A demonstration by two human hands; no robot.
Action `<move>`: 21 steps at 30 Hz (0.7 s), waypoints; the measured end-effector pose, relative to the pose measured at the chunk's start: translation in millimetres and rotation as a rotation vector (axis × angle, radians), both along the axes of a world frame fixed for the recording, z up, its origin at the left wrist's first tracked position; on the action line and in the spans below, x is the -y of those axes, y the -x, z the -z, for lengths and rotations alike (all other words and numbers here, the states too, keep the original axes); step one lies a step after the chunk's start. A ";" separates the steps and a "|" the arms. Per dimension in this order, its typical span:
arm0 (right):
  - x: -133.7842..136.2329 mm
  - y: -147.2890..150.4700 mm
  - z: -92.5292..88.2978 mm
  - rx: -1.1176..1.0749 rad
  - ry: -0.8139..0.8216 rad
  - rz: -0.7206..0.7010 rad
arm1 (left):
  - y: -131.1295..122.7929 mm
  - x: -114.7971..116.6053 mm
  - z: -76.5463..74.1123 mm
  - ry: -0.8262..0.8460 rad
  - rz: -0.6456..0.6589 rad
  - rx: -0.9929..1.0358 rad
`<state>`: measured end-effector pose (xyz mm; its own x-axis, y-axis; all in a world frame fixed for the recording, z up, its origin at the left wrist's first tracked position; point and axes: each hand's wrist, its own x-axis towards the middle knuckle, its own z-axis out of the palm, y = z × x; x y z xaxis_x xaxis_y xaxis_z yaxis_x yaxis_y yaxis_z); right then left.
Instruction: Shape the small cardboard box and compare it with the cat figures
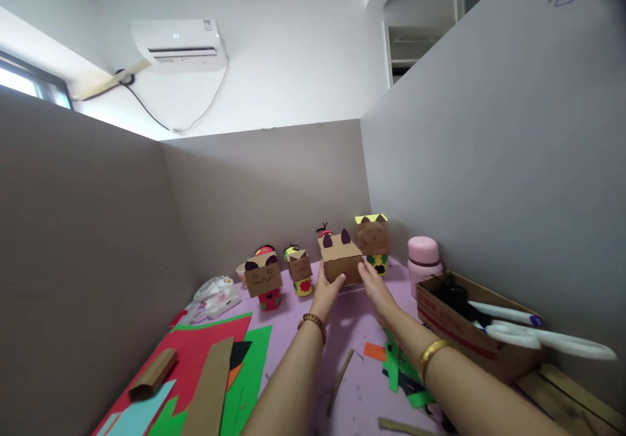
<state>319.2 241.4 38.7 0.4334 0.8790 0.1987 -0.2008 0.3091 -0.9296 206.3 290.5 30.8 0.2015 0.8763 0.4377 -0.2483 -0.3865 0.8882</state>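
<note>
Both hands grip a small cardboard box [343, 269] with two dark purple paper ears on top. My left hand [327, 291] presses its left side, and my right hand [375, 286] is at its right side. What lies under the box is hidden. To the left stand a cardboard cat head [263, 282] with a drawn face on a red base and a smaller cardboard cat head [300, 266] on a yellow base with a red flower. Behind on the right is another cardboard cat figure [373, 237] with a yellow top and a yellow, green-patched base.
Red paper [210, 341], green paper [257, 364] and a cardboard strip [208, 390] lie at left. Orange and green scraps [392, 364] lie under my right forearm. A pink bottle [423, 260] and a cardboard box [469, 328] holding white-handled scissors [552, 338] stand at right; grey partitions enclose the table.
</note>
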 end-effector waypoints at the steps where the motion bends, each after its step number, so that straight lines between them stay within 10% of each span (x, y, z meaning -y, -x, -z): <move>1: 0.4 -0.7 -0.4 0.002 -0.009 -0.002 | -0.9 0.9 0.2 -0.005 0.006 0.000; 21: 1.8 -8.6 -3.4 0.001 -0.024 -0.014 | -9.3 4.8 3.4 -0.025 0.021 0.010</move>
